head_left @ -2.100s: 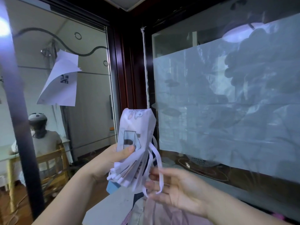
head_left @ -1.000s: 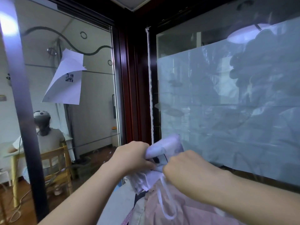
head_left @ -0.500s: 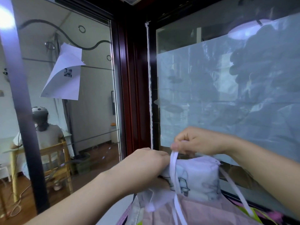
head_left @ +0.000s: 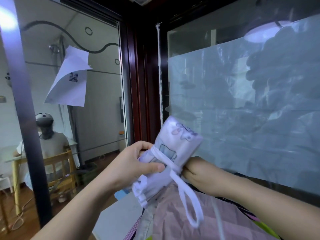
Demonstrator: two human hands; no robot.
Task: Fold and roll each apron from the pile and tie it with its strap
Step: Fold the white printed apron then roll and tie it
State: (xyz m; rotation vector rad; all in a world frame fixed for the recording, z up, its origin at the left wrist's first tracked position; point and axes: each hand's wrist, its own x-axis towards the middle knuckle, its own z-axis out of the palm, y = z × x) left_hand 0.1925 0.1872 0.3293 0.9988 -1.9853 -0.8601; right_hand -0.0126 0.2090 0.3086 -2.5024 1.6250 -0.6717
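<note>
Head: frosted glass (head_left: 225, 101) behind rolled apron (head_left: 174, 146); pink cloth (head_left: 173, 213) beneath.

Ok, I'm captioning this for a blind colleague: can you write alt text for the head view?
Two hands hold a rolled apron, white with drawings, before a frosted window. The left hand and right hand grip it from either side; a white strap wraps its middle, the loop hanging over pink fabric.

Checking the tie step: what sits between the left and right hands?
Head view: the rolled apron, its strap wrapped round it, fills the gap between the left hand and the right hand.
</note>
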